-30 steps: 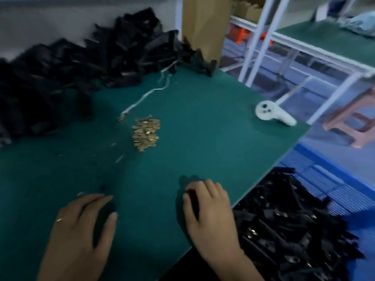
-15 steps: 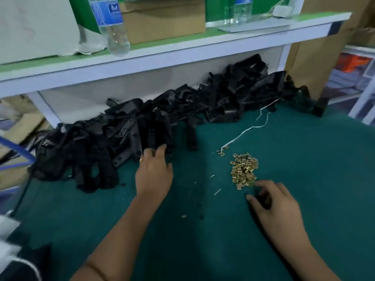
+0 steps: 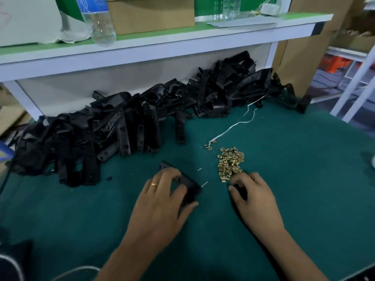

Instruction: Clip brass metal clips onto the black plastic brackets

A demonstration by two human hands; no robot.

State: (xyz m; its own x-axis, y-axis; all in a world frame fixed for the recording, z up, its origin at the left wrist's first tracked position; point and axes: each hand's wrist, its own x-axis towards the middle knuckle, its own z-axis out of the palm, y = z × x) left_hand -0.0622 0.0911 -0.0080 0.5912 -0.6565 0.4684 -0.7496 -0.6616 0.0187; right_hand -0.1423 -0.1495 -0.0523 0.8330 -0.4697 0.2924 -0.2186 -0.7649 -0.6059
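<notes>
Left hand (image 3: 162, 191) is gripping one bracket (image 3: 189, 186) flat on the mat (image 3: 304, 179), readying it, while right hand (image 3: 251, 191) is curling fingertips into the clips (image 3: 230, 162), apparently pinching one.

I have 1 head view only, looking forward and steeply down, close over my green table (image 3: 294, 179), facing the white shelf (image 3: 182, 47) behind.

Green-topped table (image 3: 294, 179); white shelf (image 3: 162, 47) above; cardboard boxes (image 3: 150, 13).
</notes>
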